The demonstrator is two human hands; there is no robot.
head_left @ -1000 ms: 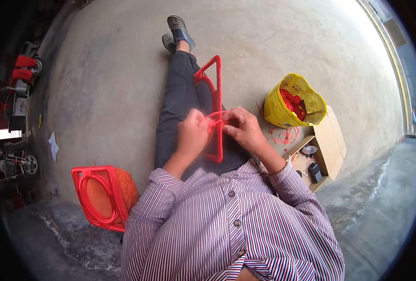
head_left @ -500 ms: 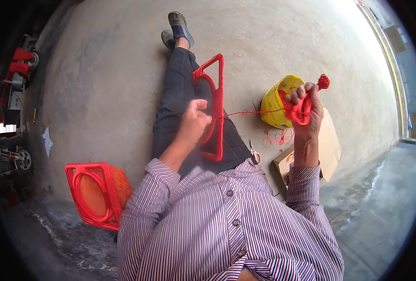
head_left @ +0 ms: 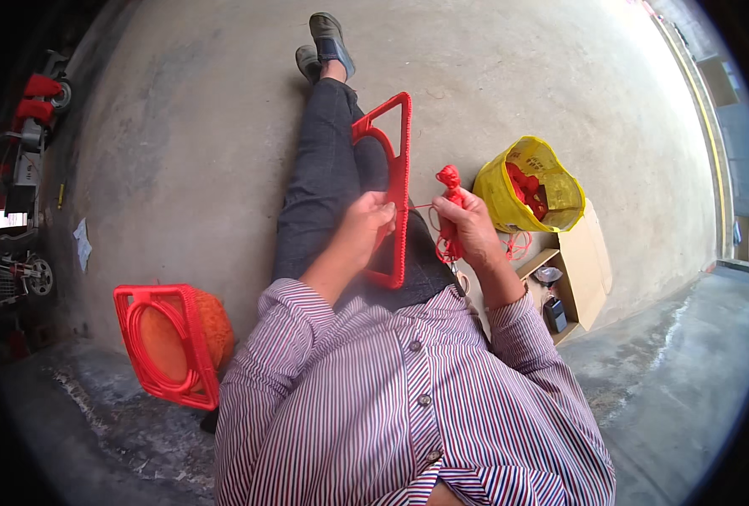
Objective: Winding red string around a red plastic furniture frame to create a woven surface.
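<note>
A red square frame (head_left: 405, 160), its bars wrapped in cord and a round ring inside it, stands upright across my legs. My left hand (head_left: 366, 228) is at the frame's near side bar, thumb and fingers pinched together; what lies between them is hidden. Just right of the frame, my right hand (head_left: 473, 228) is closed around a bundled hank of red cord (head_left: 449, 243), whose knotted top sticks up above the fist. A short, taut strand of the cord runs from this hand to the frame's bar.
A yellow bag (head_left: 494, 196) holding red pieces stands at the right, with loose red cord (head_left: 519, 244) beside it. Nearer is an open cardboard box (head_left: 585, 270) with small items. Scissors (head_left: 463, 283) lie by my hip. Another red frame (head_left: 190, 337) leans against an orange round thing (head_left: 216, 327) at left.
My right hand has come down and left with the cord hank, from over the yellow bag to beside the frame. My left fingers have closed into a pinch at the bar.
</note>
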